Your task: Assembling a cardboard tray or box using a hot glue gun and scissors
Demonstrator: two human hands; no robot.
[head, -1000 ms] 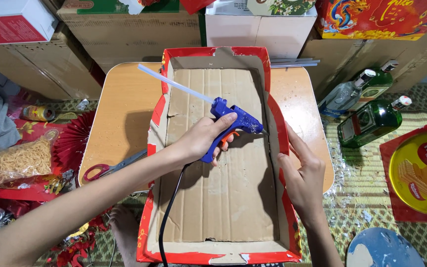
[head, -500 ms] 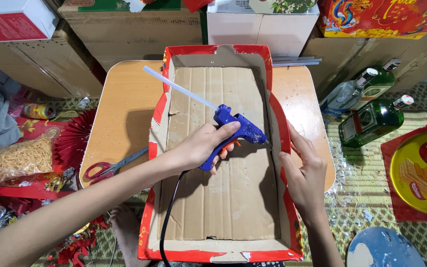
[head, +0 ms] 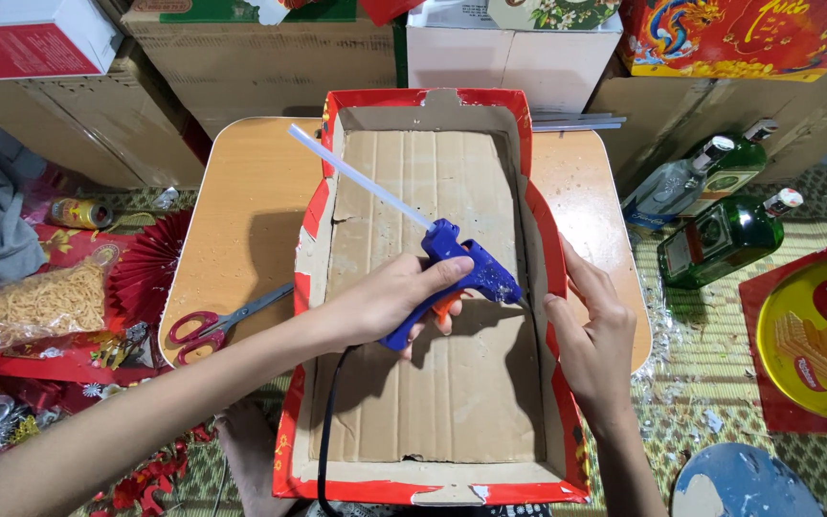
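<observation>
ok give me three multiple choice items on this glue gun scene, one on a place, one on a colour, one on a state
1. Where do the scissors lie?
A. on the wooden table, left of the box
B. inside the box
C. on the green bottle

2. What colour is the glue gun?
A. yellow
B. blue
C. white

3. What is the right hand doing?
A. gripping the scissors
B. lifting a bottle
C. resting on the right wall of the cardboard box

Answers: 1 A, the scissors sit on the table beside the box; 2 B, its body is blue in the left hand; 3 C, the fingers lie along the box wall.
</observation>
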